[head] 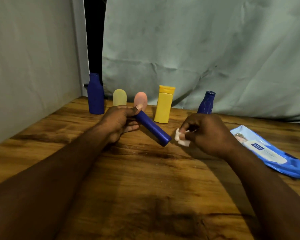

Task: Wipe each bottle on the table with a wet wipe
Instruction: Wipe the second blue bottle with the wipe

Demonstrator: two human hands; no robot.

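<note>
Held item: a dark blue tube bottle [152, 129] is in the left hand [119, 121], gripped at its upper end with the thumb laid over the top. It slants down toward the right, its lower end raised just above the desk [145, 187].

The right hand [208, 134] pinches a folded white wet wipe [181, 138] between thumb and curled fingers. The wipe sits just beside the bottle's lower end; contact cannot be confirmed.

Along the far edge of the desk stand five upright bottles, left to right:
- tall blue bottle [95, 96], in the far left corner
- pale yellow bottle [119, 97]
- pink bottle [141, 99]
- yellow bottle [164, 104] with an orange cap
- small blue bottle [206, 103]

A blue wipes pack [267, 151] lies flat near the right edge, well apart from the row.

Open wood runs across the near half of the desk, between and below the forearms.

Obstructions: the left hand and the held bottle cover the bases of the pale yellow and pink bottles. The right hand covers the small blue bottle's base. The frame cuts off the pack's near right corner, and its print is too small to read.
</note>
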